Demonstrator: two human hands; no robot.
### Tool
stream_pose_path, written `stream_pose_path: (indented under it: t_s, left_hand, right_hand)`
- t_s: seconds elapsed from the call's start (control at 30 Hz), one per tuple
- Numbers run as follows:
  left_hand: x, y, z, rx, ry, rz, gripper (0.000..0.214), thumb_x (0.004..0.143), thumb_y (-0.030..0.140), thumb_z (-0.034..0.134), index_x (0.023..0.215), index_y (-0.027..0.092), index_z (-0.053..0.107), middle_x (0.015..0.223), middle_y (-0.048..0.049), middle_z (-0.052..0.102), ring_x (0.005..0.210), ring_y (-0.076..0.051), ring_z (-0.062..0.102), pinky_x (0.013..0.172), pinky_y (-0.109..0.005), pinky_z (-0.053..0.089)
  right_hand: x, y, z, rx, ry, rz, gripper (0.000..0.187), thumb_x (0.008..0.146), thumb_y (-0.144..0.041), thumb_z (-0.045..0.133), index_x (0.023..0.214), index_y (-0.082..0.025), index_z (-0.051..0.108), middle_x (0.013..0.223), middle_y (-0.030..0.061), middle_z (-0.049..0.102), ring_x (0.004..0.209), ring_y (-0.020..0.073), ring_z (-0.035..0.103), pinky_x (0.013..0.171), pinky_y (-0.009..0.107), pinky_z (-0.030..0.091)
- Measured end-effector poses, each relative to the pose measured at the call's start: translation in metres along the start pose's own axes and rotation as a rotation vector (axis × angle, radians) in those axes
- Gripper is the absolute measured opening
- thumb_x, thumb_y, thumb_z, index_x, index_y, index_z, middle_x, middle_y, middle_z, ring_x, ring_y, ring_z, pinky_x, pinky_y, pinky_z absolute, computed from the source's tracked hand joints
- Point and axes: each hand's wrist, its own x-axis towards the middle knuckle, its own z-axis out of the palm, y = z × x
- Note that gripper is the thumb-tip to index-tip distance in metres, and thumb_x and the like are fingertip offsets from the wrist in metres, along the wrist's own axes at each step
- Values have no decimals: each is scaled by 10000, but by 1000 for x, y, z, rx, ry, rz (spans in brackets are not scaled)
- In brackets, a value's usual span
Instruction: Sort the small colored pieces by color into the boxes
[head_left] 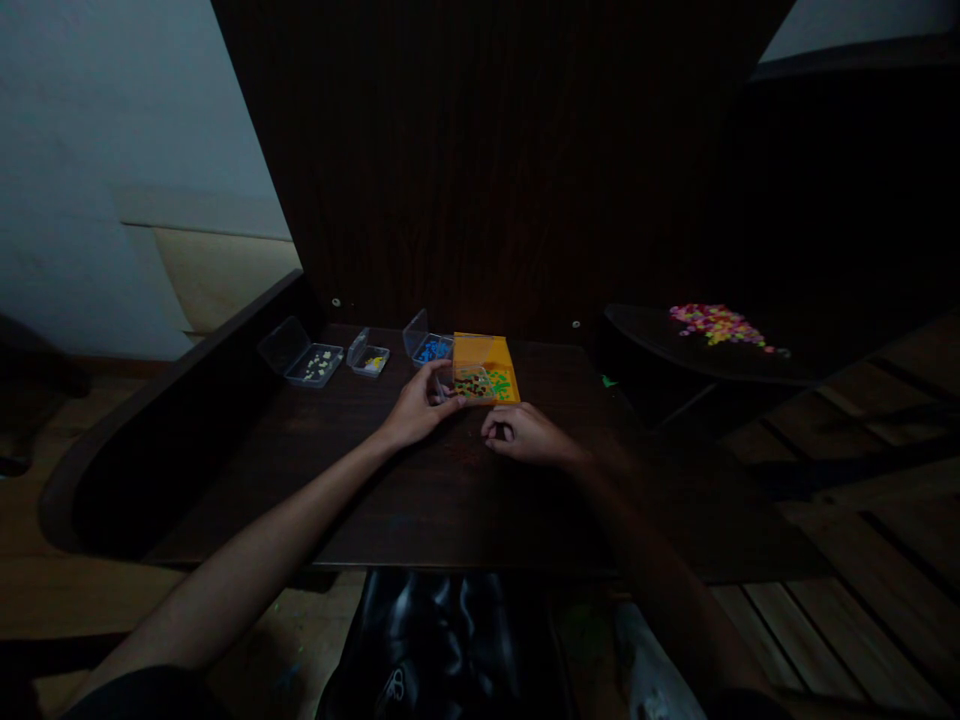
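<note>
My left hand point(420, 408) is closed around the near left side of a clear plastic box point(474, 384), which has small dark reddish pieces in it. Beneath and beside that box lies an open orange case point(513, 374) with small green pieces point(501, 387) inside. Just right of the box's front edge, my right hand point(529, 435) is curled with thumb and fingertips together above the dark desk top; whatever it pinches is too small to make out. Behind my left hand stands an open clear box of blue pieces point(433, 349).
Further left sit an open small box with yellow and white pieces point(373, 361) and an open box of pale pieces point(319, 366). A heap of multicoloured pieces point(718, 326) lies on a dark curved shelf point(652, 335) at the right. A raised side panel point(172, 410) borders the desk's left.
</note>
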Motion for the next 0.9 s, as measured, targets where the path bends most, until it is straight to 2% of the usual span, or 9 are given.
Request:
stream_pose_path:
  t_s: [0.23,0.43,0.57,0.73,0.9]
  left_hand:
    - [-1,4,0,-2,0,-3,629,688,295,737,1242,163,470,927,-48,605,815,-153,584,747,-315,511]
    - [-2,6,-1,19,-9,-16,645,693,321,737,1253,161,459,939,-48,590,831,-158,581,763,-327,509]
    - [-1,5,-1,17,-6,-12,654,688,319,742,1254,150,461,944,-57,603,822,-159,586,762,-331,515]
    - [-2,5,1,-5,-7,-7,637,688,297,741,1245,157,464,1058,-86,602,862,-160,592,779,-333,521]
    - [-2,3,1,2,-7,-15,640,693,303,737,1254,165,461,983,-62,606,842,-159,589,764,-328,518]
  right_hand:
    - [2,-3,5,-26,77,-13,145,791,-155,634,926,-184,679,854,18,676,705,114,576,676,225,421]
    - [3,-5,8,-87,107,37,154,797,-290,683,916,-193,688,916,47,687,826,164,614,714,266,431]
    - [4,-4,11,-78,115,54,121,808,-306,681,857,-196,695,863,36,687,782,151,614,688,259,425]
    - [6,-5,15,-72,132,72,111,814,-299,681,857,-200,706,855,34,692,787,153,618,692,260,425]
    - [7,-5,18,-72,158,74,135,815,-305,681,899,-206,718,876,38,687,818,160,619,721,267,437]
